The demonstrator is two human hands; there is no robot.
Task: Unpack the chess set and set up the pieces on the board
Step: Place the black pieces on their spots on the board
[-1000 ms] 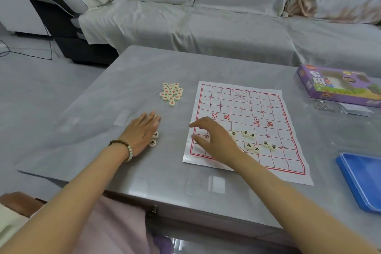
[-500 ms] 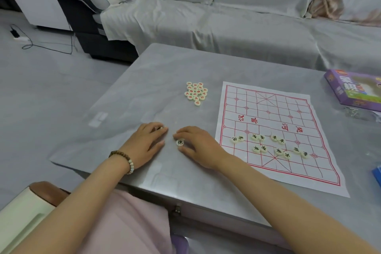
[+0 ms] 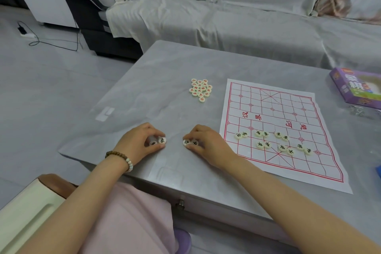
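Note:
A white paper board (image 3: 274, 121) with red grid lines lies on the grey table (image 3: 165, 80). Several black-lettered round pieces (image 3: 274, 140) sit on its near half. A heap of red-lettered pieces (image 3: 200, 89) lies on the table left of the board. My left hand (image 3: 140, 142), with a bead bracelet on its wrist, pinches two black-lettered pieces (image 3: 158, 142) at the table's near edge. My right hand (image 3: 208, 142) pinches two more black-lettered pieces (image 3: 190, 142) just left of the board.
The purple game box (image 3: 356, 86) lies at the table's right edge, with a clear plastic bag (image 3: 359, 110) beside it. A blue lid (image 3: 379, 171) shows at the far right. A covered sofa (image 3: 247, 22) stands behind the table.
My right hand came off the board to the loose pieces on the table. Both hands have curled their fingers and picked up two pieces each. The view has shifted left.

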